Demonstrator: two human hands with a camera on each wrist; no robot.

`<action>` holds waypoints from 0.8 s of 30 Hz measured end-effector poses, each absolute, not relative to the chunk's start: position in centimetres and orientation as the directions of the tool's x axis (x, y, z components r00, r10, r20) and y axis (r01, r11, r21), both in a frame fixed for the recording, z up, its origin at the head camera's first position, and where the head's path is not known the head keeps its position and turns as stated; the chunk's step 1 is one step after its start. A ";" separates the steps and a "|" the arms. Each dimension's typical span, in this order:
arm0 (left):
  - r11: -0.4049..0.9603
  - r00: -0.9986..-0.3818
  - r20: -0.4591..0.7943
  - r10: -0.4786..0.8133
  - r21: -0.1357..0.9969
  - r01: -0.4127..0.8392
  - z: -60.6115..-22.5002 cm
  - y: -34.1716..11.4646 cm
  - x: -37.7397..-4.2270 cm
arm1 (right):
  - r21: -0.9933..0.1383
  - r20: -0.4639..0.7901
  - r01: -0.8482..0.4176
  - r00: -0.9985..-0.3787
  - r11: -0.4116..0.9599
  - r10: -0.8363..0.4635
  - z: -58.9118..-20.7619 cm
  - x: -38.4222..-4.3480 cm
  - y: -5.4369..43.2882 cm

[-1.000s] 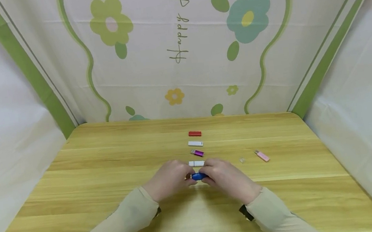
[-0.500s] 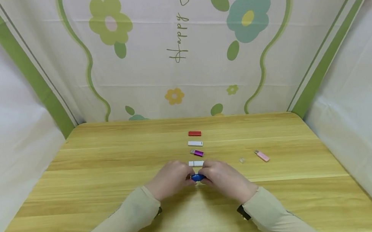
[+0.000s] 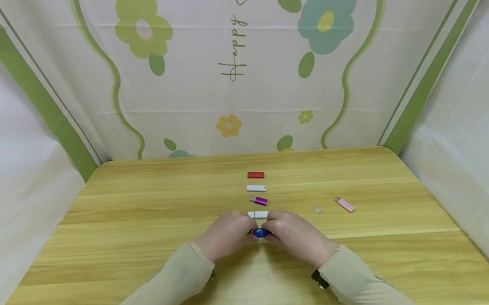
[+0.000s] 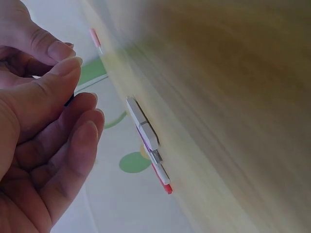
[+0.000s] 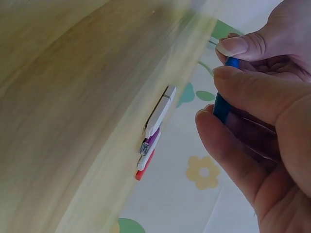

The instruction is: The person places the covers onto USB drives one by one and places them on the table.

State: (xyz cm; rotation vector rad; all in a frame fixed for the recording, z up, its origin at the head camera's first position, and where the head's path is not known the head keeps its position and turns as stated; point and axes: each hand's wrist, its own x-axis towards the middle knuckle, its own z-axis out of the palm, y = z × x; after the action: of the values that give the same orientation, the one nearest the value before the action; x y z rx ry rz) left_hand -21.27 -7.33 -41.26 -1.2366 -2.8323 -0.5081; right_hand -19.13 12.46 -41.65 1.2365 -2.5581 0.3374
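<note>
Between my two hands, low over the near middle of the table, is a blue USB stick (image 3: 260,232). My left hand (image 3: 229,236) pinches its left end between thumb and fingers; my right hand (image 3: 297,237) pinches the right end. In the right wrist view the stick's blue body (image 5: 221,108) shows between the fingertips; fingers cover most of it in the left wrist view. Just beyond the hands lies a white USB stick (image 3: 258,215) with a grey band. Behind it, in a column, are a purple one (image 3: 260,201) with its metal plug bare, another white one (image 3: 256,188) and a red one (image 3: 255,175).
A pink USB stick (image 3: 345,204) with a bare plug lies to the right on the wooden table (image 3: 142,209). Beside it is a small clear cap-like piece (image 3: 318,210). A white curtain (image 3: 194,67) with flower prints hangs behind the table's far edge.
Both hands stay at the blue USB stick. The left hand has shifted slightly right and its fingers sit closer around the left end. The other sticks have not moved.
</note>
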 end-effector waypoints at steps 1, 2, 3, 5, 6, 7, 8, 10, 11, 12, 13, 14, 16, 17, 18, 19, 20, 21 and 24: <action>0.633 -0.685 0.136 0.715 0.288 0.718 -41.3 -7.3 -21.3 | -0.091 0.348 -0.791 -0.594 0.605 -0.725 -41.7 -19.2 12.5; 0.630 -0.681 0.137 0.719 0.285 0.722 -41.4 -7.3 -21.4 | -0.094 0.348 -0.792 -0.594 0.604 -0.725 -41.7 -19.2 12.5; 0.626 -0.677 0.139 0.723 0.283 0.727 -41.4 -7.3 -21.4 | -0.098 0.348 -0.793 -0.593 0.601 -0.726 -41.7 -19.3 12.5; 0.615 -0.665 0.143 0.733 0.280 0.737 -41.5 -7.3 -21.5 | -0.103 0.343 -0.793 -0.594 0.600 -0.727 -41.7 -19.4 12.5; 0.607 -0.658 0.149 0.738 0.279 0.744 -41.5 -7.4 -21.5 | -0.107 0.341 -0.793 -0.596 0.599 -0.727 -41.8 -19.4 12.4; 0.599 -0.651 0.153 0.744 0.279 0.750 -41.5 -7.4 -21.6 | -0.109 0.336 -0.793 -0.597 0.599 -0.729 -41.8 -19.5 12.4; 0.593 -0.645 0.157 0.748 0.277 0.756 -41.5 -7.4 -21.6 | -0.107 0.331 -0.793 -0.597 0.600 -0.730 -41.9 -19.6 12.4; 0.578 -0.631 0.165 0.758 0.278 0.767 -41.5 -7.4 -21.7 | -0.100 0.321 -0.794 -0.596 0.599 -0.736 -41.9 -19.7 12.4; 0.574 -0.626 0.167 0.762 0.275 0.771 -41.5 -7.4 -21.7 | -0.091 0.316 -0.797 -0.592 0.598 -0.741 -42.0 -19.8 12.4; 0.570 -0.621 0.168 0.766 0.270 0.776 -41.4 -7.3 -21.8 | -0.078 0.311 -0.799 -0.588 0.596 -0.747 -42.0 -19.8 12.4; 0.568 -0.617 0.164 0.770 0.266 0.779 -41.4 -7.3 -21.8 | -0.062 0.308 -0.803 -0.581 0.593 -0.754 -42.1 -19.9 12.4; 0.566 -0.613 0.161 0.773 0.262 0.782 -41.4 -7.3 -21.9 | -0.045 0.306 -0.806 -0.574 0.590 -0.760 -42.1 -19.9 12.4; 0.564 -0.610 0.152 0.778 0.261 0.784 -41.4 -7.2 -22.0 | -0.016 0.303 -0.811 -0.561 0.584 -0.770 -42.1 -19.9 12.4; 0.566 -0.611 0.146 0.778 0.261 0.782 -41.4 -7.1 -22.1 | -0.002 0.302 -0.814 -0.555 0.581 -0.775 -42.1 -19.9 12.5; 0.566 -0.612 0.142 0.778 0.264 0.781 -41.5 -7.1 -22.2 | 0.009 0.301 -0.815 -0.550 0.579 -0.779 -42.1 -19.9 12.5; 0.567 -0.613 0.140 0.777 0.268 0.779 -41.5 -7.1 -22.2 | 0.014 0.300 -0.817 -0.547 0.577 -0.782 -42.1 -20.0 12.5; 0.566 -0.614 0.139 0.777 0.273 0.778 -41.6 -7.1 -22.3 | 0.019 0.297 -0.818 -0.545 0.575 -0.784 -42.1 -20.0 12.5; 0.565 -0.614 0.139 0.777 0.276 0.778 -41.6 -7.1 -22.3 | 0.024 0.293 -0.819 -0.543 0.574 -0.787 -42.1 -20.0 12.5; 0.554 -0.602 0.149 0.785 0.268 0.788 -41.8 -7.1 -22.5 | 0.034 0.289 -0.821 -0.537 0.569 -0.792 -41.9 -20.0 12.6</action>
State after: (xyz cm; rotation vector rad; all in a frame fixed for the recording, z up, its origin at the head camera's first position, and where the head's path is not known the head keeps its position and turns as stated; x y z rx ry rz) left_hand -22.53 -7.13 -41.75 -1.3965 -2.7586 -0.4857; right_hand -20.01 12.60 -41.88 1.3339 -2.5324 0.1522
